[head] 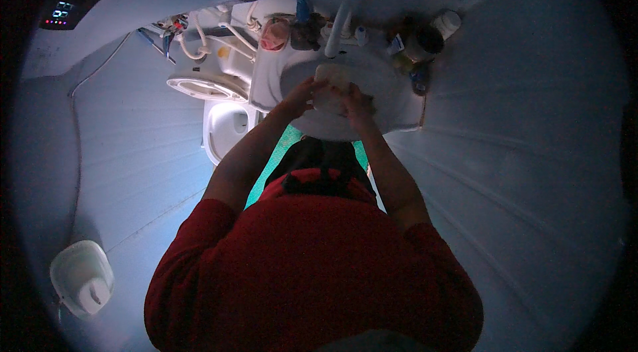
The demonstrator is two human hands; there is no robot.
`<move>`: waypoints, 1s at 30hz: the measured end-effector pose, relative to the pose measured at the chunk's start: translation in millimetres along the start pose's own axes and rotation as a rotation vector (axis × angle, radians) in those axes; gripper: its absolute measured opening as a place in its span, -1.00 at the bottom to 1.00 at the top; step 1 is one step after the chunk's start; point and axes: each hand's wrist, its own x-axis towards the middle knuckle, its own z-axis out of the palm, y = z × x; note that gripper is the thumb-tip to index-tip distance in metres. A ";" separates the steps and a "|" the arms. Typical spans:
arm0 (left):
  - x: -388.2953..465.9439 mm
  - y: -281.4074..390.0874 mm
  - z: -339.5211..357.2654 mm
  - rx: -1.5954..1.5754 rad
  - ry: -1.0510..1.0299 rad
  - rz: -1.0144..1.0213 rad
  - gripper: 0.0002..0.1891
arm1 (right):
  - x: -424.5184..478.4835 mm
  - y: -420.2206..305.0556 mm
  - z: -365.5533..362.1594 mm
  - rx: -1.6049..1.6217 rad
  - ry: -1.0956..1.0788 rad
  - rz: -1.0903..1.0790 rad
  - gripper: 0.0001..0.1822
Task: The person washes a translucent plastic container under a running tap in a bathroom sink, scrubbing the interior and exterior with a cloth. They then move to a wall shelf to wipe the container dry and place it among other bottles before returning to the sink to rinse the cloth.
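Both of my hands are over the white washbasin, below its white faucet spout. Between them is a pale, soft-edged object; dim light leaves it unclear whether it is a sponge or a folded cloth. My left hand grips its left side with the fingertips. From the right, my right hand holds it with bent fingers. A small dark patch shows beside the right hand, too dim to identify.
Along the basin's back ledge stand a pink soap dish, a blue brush-like item, a dark jar and a white cup. A toilet with raised seat is at left. A toilet-roll holder hangs lower left.
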 end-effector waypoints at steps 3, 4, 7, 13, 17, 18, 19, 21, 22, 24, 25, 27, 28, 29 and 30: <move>-15.0 16.6 0.2 -0.123 0.003 -0.101 -0.34 | 1.6 8.6 4.1 0.125 -0.017 -0.051 -0.44; -21.1 17.5 -2.9 -0.184 0.020 -0.140 -0.32 | -14.2 -13.7 10.3 0.082 -0.020 0.001 -0.45; -30.2 26.2 0.9 -0.115 0.109 -0.140 -0.32 | -15.8 -25.7 0.9 0.069 -0.171 0.018 -0.50; -17.2 36.5 -10.9 -0.350 0.081 -0.241 -0.41 | 15.1 -17.5 -12.7 -0.057 -0.286 -0.104 -0.43; -17.1 30.9 -35.3 -0.465 0.070 -0.133 -0.52 | -3.0 -71.9 9.4 -0.130 -0.086 0.066 -0.33; -20.4 30.7 -38.8 -0.504 0.081 -0.094 -0.54 | 2.4 -72.6 7.2 -0.138 -0.092 0.032 -0.33; -23.0 31.1 -41.0 -0.544 0.093 -0.056 -0.55 | 10.7 -71.7 3.1 -0.147 -0.099 0.000 -0.32; -25.1 38.3 -47.5 -0.580 0.090 -0.074 -0.55 | 24.2 -66.7 -6.0 -0.218 -0.095 -0.039 -0.32; -26.5 42.9 -48.8 -0.598 0.092 -0.081 -0.55 | 30.5 -62.2 -13.1 -0.278 -0.083 -0.046 -0.32; -30.9 49.4 -47.3 -0.639 0.074 -0.051 -0.56 | 42.7 -48.1 -22.8 -0.355 -0.100 -0.055 -0.33; -31.4 50.6 -46.6 -0.661 0.060 -0.036 -0.56 | 50.4 -36.0 -28.1 -0.373 -0.124 -0.056 -0.35; -25.9 39.1 -47.4 -0.519 0.081 0.012 -0.56 | 62.0 5.1 -48.3 -0.794 -0.029 -0.223 -0.40; -17.9 28.2 -45.8 -0.444 0.077 0.030 -0.57 | 64.4 40.3 -71.0 -1.193 0.107 -0.378 -0.43; 1.2 -1.8 -59.3 -0.272 0.122 0.172 -0.57 | 65.6 54.8 -81.4 -1.589 0.248 -0.543 -0.47; 17.5 -49.8 -89.5 -0.103 0.207 0.317 -0.58 | 58.8 38.7 -66.8 -1.514 0.178 -0.453 -0.49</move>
